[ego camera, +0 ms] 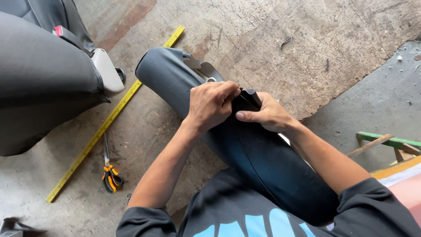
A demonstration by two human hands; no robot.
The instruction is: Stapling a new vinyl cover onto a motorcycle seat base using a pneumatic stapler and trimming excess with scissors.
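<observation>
- While the dark padded seat cushion [263, 162] lies across the person's lap, both hands meet on its top edge
- left hand [210, 105] pinches the black cover flap [251, 97] with curled fingers
- right hand [267, 116] grips the same flap, thumb pressed flat
- left of the cushion: yellow measuring tape [109, 118] and orange-handled scissors [109, 173] on the concrete floor [144, 131]

You have one view only, from the camera on your head, tilted steeply down and close over your lap. Your left hand [210, 105] and right hand [267, 115] meet near centre; the yellow measuring rule [115, 112] runs from 8 to 12 o'clock.
</observation>
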